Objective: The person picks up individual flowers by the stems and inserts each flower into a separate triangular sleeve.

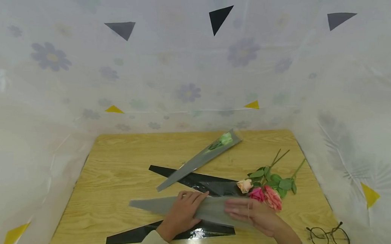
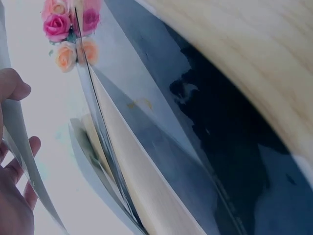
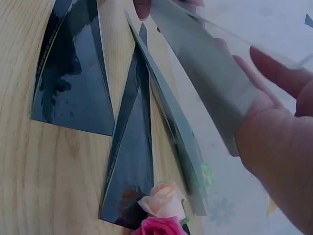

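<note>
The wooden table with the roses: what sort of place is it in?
Probably a sheeted-off work booth, perhaps for flowers. Flower-printed sheeting walls in the wooden table on three visible sides; loose roses lie there near tapered sleeves, one holding a pale flower.

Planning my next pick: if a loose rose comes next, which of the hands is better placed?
Probably the right hand: it is close beside the loose roses, at the wide end of the gray sleeve. The left hand is farther off, gripping that sleeve near its middle.
</note>
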